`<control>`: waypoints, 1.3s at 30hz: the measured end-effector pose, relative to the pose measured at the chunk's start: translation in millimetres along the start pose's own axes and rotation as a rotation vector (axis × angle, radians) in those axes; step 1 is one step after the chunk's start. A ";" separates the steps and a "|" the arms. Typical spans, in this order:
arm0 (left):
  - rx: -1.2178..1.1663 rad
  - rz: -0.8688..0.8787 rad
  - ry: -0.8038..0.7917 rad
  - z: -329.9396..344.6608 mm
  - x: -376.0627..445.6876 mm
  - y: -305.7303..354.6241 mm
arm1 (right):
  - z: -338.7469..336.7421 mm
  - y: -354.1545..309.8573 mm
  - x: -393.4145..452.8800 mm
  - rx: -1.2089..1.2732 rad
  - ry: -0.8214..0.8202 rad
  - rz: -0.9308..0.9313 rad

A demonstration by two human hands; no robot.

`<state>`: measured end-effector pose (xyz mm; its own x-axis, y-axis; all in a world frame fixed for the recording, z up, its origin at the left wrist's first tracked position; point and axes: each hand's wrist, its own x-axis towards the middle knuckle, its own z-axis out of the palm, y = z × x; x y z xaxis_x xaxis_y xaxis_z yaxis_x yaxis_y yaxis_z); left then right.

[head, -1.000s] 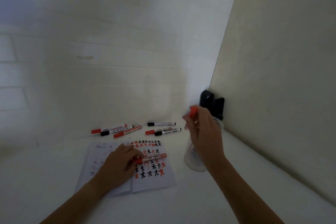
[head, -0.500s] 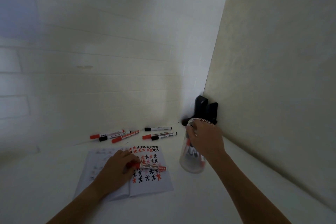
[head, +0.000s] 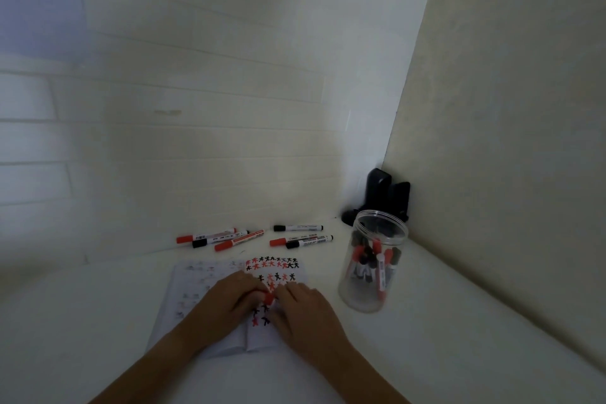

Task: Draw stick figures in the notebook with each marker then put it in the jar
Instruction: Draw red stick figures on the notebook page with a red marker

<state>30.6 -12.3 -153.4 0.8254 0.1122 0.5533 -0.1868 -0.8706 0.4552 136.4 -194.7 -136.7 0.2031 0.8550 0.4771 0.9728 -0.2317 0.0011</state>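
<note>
- Two hands meet over the open notebook [head: 210,311], which lies flat on the white table [head: 426,354] near its front edge.
- Left hand [head: 229,302]: fingers curled round the red cap end of one red marker [head: 269,298]; grip closed on it.
- Right hand [head: 303,308]: fingers curled at the same marker's other end; the barrel is hidden under them, so the exact hold cannot be told.
- Notebook's right page: rows of red and black stick figures [head: 272,264], partly covered by the hands.
- One clear jar [head: 373,261] stands upright to the right of the notebook, lid off, holding a bundle of red and black markers; exact count unclear.
- Six loose markers [head: 259,236] lie beyond the notebook toward the table's back edge: three red-capped, three black-capped.
- One black object [head: 383,193] stands in the back right corner, behind the jar.
</note>
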 end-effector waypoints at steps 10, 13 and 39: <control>0.098 0.055 -0.082 2.8 2.6 5.1 | 19.4 17.9 -3.7 0.005 0.061 -0.022; 0.105 0.072 -0.132 3.6 4.4 2.2 | 18.4 21.2 -1.9 -0.008 0.028 -0.031; 0.097 0.032 -0.119 13.2 9.7 -7.2 | 20.4 12.2 -0.4 -0.193 0.110 0.025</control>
<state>47.0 -11.2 -160.4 0.8781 0.0316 0.4775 -0.1663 -0.9155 0.3663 150.4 -188.5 -154.8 0.2035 0.7948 0.5718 0.9262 -0.3456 0.1509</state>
